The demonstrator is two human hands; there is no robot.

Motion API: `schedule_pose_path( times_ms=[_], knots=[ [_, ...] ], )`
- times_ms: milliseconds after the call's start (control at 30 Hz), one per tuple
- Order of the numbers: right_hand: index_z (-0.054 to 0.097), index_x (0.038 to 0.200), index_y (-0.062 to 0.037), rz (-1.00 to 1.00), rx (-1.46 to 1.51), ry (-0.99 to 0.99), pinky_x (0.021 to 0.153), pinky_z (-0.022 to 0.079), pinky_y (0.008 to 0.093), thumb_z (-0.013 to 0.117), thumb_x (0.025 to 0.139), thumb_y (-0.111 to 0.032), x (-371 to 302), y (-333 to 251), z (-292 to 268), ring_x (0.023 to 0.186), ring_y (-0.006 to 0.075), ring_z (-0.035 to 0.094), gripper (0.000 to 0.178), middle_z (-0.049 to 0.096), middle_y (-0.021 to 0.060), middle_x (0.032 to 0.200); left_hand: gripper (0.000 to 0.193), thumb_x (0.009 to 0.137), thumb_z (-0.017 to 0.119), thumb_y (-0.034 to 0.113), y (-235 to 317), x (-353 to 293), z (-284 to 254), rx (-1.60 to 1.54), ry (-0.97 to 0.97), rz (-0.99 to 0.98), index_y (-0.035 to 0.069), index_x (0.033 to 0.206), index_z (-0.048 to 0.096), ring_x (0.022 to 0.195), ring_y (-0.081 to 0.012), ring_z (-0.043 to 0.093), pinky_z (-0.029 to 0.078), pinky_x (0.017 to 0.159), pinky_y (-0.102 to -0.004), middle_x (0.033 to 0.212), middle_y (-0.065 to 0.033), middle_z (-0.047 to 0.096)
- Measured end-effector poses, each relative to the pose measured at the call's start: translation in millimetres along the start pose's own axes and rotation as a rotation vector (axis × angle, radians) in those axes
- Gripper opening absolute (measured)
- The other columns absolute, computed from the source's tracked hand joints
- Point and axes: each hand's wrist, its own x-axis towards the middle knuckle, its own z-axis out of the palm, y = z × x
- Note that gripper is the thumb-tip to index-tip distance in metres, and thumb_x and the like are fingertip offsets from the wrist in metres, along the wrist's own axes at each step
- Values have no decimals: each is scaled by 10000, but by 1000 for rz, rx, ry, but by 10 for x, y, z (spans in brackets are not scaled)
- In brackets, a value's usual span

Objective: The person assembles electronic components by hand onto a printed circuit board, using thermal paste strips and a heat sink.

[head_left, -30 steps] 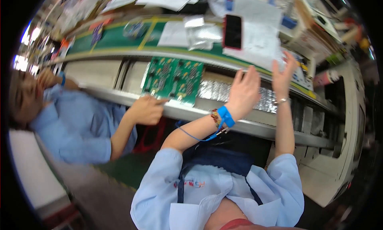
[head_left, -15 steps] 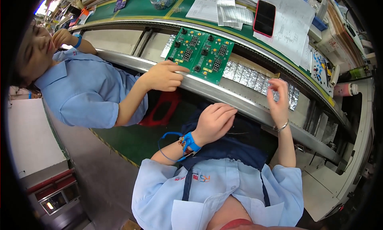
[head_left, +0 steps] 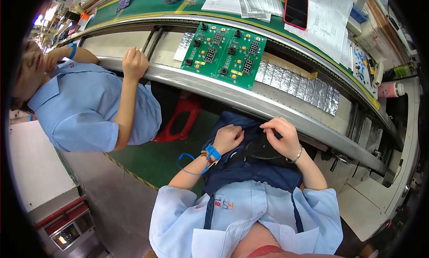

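At far left, a co-worker in a blue shirt [head_left: 91, 103] sits side-on at the line, one raised fist [head_left: 135, 63] at the near metal rail [head_left: 201, 82], the other hand up by the face; a red stool [head_left: 182, 119] peeks out behind. Pale channel bed shows between that fist and the green circuit board [head_left: 217, 58], and here's the piece itself: two panels side by side, black digit displays up, spanning the channel from near rail to far rail. Straight below it, across the rail, is the left hand [head_left: 228, 138], blue wrist strap on, fingers curled over the dark apron [head_left: 252, 162]. A small gap, and there's the right hand [head_left: 282, 135], below and right of the board, fingers bent, close against the rail's near edge; whether either grips anything, I can't tell. The hands are apart from each other and from the board, with the rail between. Beyond, the green-topped desk [head_left: 147, 10] carries papers [head_left: 328, 23] and a red-edged phone [head_left: 296, 10]. Right of the board, silvery strips [head_left: 299, 84] line the channel, pale bed past their end; then a pink bottle [head_left: 390, 90] and the white machine housing [head_left: 366, 204] close off the right edge.
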Motion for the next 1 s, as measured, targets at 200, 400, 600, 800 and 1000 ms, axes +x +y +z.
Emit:
schedule_pose_path(
  times_ms=[200, 400, 600, 800, 1000],
  knots=[
    [596, 771, -60, -53, -135, 117, 461, 382, 292, 575, 634, 43, -1, 129, 163, 502, 215, 489, 172, 521, 58, 608, 218, 721, 591, 112, -178, 40, 176, 13, 26, -39, 67, 569, 440, 513, -258, 499, 392, 460, -376, 514, -85, 457],
    [589, 734, -67, -279, -340, 259, 413, 335, 274, 599, 589, -16, 1, 258, 343, 438, 169, 463, 154, 483, 25, 539, 215, 716, 592, 113, -259, 96, 177, -32, 47, -65, 68, 569, 442, 492, -263, 496, 389, 448, -369, 505, -87, 453],
    [592, 709, -65, -273, -352, 231, 407, 331, 273, 580, 569, 0, 52, 239, 383, 422, 170, 460, 154, 471, 26, 516, 218, 751, 583, 149, -333, 141, 94, -98, -46, -170, 58, 596, 460, 513, -273, 518, 397, 462, -381, 524, -92, 486],
    [595, 802, -66, 25, 32, -95, 487, 428, 302, 580, 668, -44, 236, -88, 548, 540, 218, 547, 136, 531, 68, 644, 233, 799, 564, 198, -186, 211, -513, 70, -29, -308, 67, 625, 483, 558, -293, 546, 410, 480, -402, 566, -108, 523],
    [586, 854, -58, 271, 537, -669, 526, 455, 272, 581, 807, -311, 410, -399, 1073, 559, 170, 577, 257, 570, 82, 794, 236, 749, 620, 37, 95, 368, -1314, 378, 553, -181, 69, 592, 447, 458, -228, 432, 333, 405, -335, 524, -61, 424]
  ],
)
